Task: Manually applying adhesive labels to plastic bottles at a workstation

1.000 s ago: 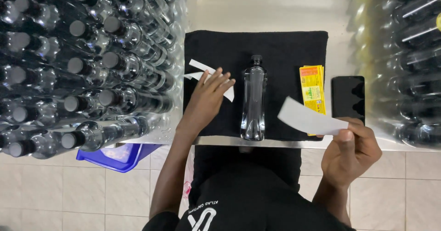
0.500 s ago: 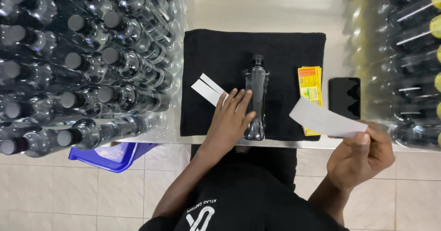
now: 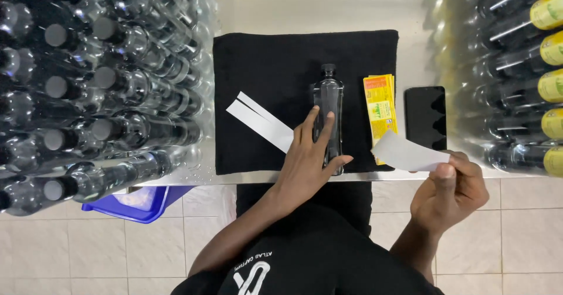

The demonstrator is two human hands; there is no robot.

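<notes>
pale tiled floor shows below a shiny metal surface (image 3: 328,4) seen from overhead, with a black cloth (image 3: 264,66) spread across its middle. on the cloth a clear plastic bottle (image 3: 328,98) with a dark cap lies on its side, cap pointing away from the person. the left hand (image 3: 309,154) rests over the lower part of this bottle, fingers stretched along it and the thumb hooked round its right side, a loose grasp rather than a tight fist. just left of that hand two white paper strips (image 3: 258,121) lie slanted on the cloth, their near ends tucked under the hand. right of the bottle a small stack of yellow labels (image 3: 380,108) lies at the cloth's edge, and beside it a black phone (image 3: 425,116) lies flat on the bare metal. the right hand (image 3: 454,186) is held off the near edge of the surface, thumb and fingers pinched on a white label (image 3: 404,152) that sticks out leftward over the lower end of the yellow stack. unlabelled clear bottles (image 3: 99,90) are packed along the left, yellow-labelled bottles (image 3: 528,66) along the right. a blue tray (image 3: 138,204) peeks out below the left bottles.
</notes>
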